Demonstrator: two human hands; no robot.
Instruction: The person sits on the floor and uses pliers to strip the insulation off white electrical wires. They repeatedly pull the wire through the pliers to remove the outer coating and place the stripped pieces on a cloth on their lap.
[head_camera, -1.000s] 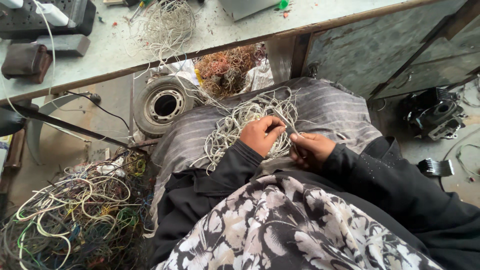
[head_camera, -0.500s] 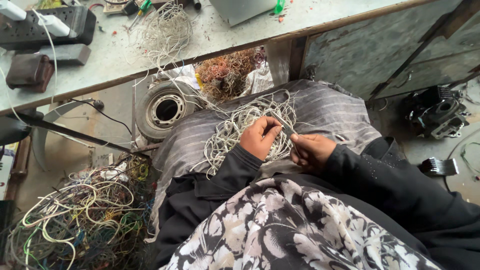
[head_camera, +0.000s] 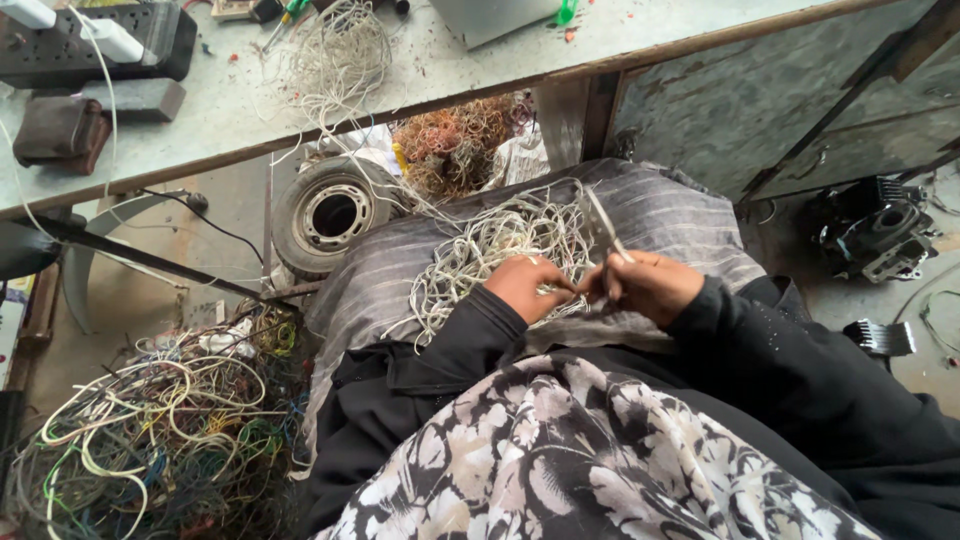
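Left hand (head_camera: 527, 287): grip clenched on white wires (head_camera: 500, 245), a tangle heaped on the striped cloth (head_camera: 400, 275) over the lap. Right hand (head_camera: 650, 285): grip clenched on a thin metal tool (head_camera: 603, 225), tip raised over the tangle. Hands nearly touching. Tyre (head_camera: 330, 212) beneath the counter (head_camera: 480, 60). Mixed wire heap (head_camera: 150, 430) on the floor, left.

Wire heap (head_camera: 500, 245) on lap cloth (head_camera: 400, 290); tyre (head_camera: 330, 212) beyond, under bench (head_camera: 480, 70); wire pile (head_camera: 160, 430) on floor, left.
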